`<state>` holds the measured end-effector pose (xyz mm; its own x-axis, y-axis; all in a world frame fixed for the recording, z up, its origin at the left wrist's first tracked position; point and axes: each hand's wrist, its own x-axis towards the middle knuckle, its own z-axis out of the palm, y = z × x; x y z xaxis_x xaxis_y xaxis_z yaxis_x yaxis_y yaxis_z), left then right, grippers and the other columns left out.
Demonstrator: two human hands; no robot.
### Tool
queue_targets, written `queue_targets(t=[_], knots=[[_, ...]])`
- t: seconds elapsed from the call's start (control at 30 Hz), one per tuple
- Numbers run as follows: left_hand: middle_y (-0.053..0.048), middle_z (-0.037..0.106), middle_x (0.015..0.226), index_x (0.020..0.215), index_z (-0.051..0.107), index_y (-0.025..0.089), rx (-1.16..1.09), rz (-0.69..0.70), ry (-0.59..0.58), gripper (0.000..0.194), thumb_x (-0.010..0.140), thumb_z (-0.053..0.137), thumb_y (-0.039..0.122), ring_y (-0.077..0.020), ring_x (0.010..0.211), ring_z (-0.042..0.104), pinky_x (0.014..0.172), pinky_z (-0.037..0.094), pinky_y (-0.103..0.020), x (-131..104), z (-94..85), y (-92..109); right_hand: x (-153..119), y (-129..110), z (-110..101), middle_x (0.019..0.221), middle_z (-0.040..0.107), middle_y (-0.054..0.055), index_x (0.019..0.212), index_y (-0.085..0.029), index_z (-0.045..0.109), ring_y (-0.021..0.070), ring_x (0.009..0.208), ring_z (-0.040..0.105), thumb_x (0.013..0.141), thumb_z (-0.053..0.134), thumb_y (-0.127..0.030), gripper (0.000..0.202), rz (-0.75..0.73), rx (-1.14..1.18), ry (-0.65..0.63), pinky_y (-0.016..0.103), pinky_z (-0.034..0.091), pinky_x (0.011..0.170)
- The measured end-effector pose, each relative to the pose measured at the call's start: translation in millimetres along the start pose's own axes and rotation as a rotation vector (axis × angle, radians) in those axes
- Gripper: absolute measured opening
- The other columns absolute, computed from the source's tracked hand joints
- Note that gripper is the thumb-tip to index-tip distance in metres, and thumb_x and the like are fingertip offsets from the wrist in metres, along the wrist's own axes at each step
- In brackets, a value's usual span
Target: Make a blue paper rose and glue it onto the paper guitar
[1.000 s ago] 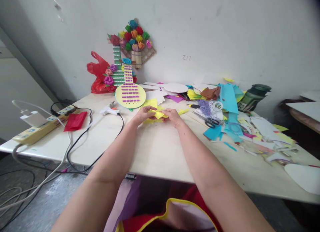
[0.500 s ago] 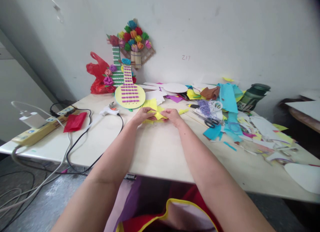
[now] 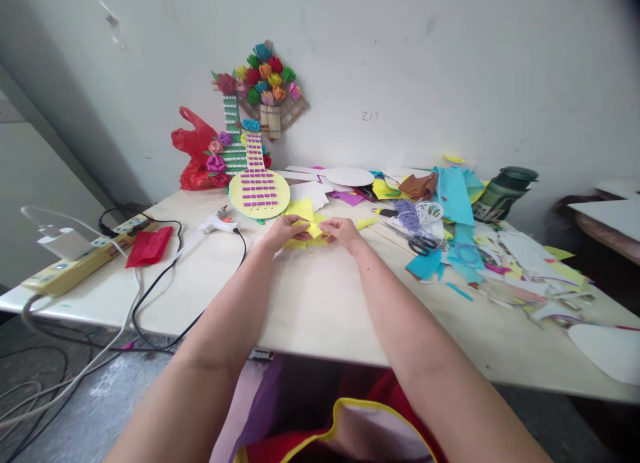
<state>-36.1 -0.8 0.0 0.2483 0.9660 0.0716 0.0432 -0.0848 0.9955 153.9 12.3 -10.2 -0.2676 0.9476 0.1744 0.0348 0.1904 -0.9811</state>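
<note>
Since a second ago the hands have barely shifted, only drawing a touch closer together over the yellow paper [image 3: 306,220]. The left hand [image 3: 285,230] and right hand [image 3: 344,232] both pinch that paper between fingertips, at the far middle of the desk [image 3: 320,296]. A glue gun [image 3: 216,221] lies just to the left, scissors [image 3: 419,243] to the right, among coloured scraps

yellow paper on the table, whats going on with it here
A person seated at the table pinches a piece of yellow paper between the left hand and the right hand. A glue gun lies to the left, scissors and coloured scraps to the right.
</note>
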Motion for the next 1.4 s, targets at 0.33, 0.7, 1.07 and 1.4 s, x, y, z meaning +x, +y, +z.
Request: queue_targets(t=[0.33, 0.7, 1.07, 1.4], knots=[[-0.008, 0.069, 0.067, 0.105, 0.060, 0.009, 0.025, -0.007, -0.014, 0.050, 0.064, 0.071, 0.037, -0.0161, 0.064, 0.066, 0.070, 0.053, -0.028, -2, 1.8, 2, -1, -2, 5, 0.058, 0.064, 0.001, 0.075, -0.013, 0.069, 0.0095, 0.046, 0.054, 0.064, 0.068, -0.033, 0.022, 0.006, -0.050, 0.008, 0.021, 0.045, 0.047], [-0.009, 0.069, 0.068, 0.111, 0.056, 0.008, -0.084, 0.011, 0.027, 0.052, 0.067, 0.070, 0.032, -0.0168, 0.066, 0.067, 0.070, 0.054, -0.028, 0, -1.8, -2, -2, -5, -3, 0.072, 0.068, 0.002, 0.097, -0.016, 0.068, 0.0135, 0.066, 0.063, 0.059, 0.058, -0.010, 0.040, -0.045, 0.032, -0.026, 0.020, 0.048, 0.053], [-0.008, 0.070, 0.071, 0.103, 0.058, 0.010, -0.095, -0.034, -0.048, 0.043, 0.068, 0.070, 0.031, -0.0182, 0.070, 0.067, 0.071, 0.054, -0.030, 1, -2.4, -4, -1, -7, 7, 0.065, 0.066, 0.001, 0.087, -0.016, 0.072, 0.0085, 0.054, 0.058, 0.064, 0.057, -0.014, 0.027, -0.074, -0.015, 0.022, 0.019, 0.047, 0.050], [-0.011, 0.070, 0.077, 0.097, 0.062, 0.009, -0.102, -0.061, -0.147, 0.040, 0.067, 0.070, 0.035, -0.0184, 0.072, 0.067, 0.072, 0.053, -0.029, 2, -4.8, -5, -2, -9, 8, 0.071, 0.066, 0.000, 0.083, -0.018, 0.073, 0.0080, 0.054, 0.052, 0.063, 0.061, -0.023, 0.024, -0.130, -0.105, 0.020, 0.018, 0.044, 0.045]])
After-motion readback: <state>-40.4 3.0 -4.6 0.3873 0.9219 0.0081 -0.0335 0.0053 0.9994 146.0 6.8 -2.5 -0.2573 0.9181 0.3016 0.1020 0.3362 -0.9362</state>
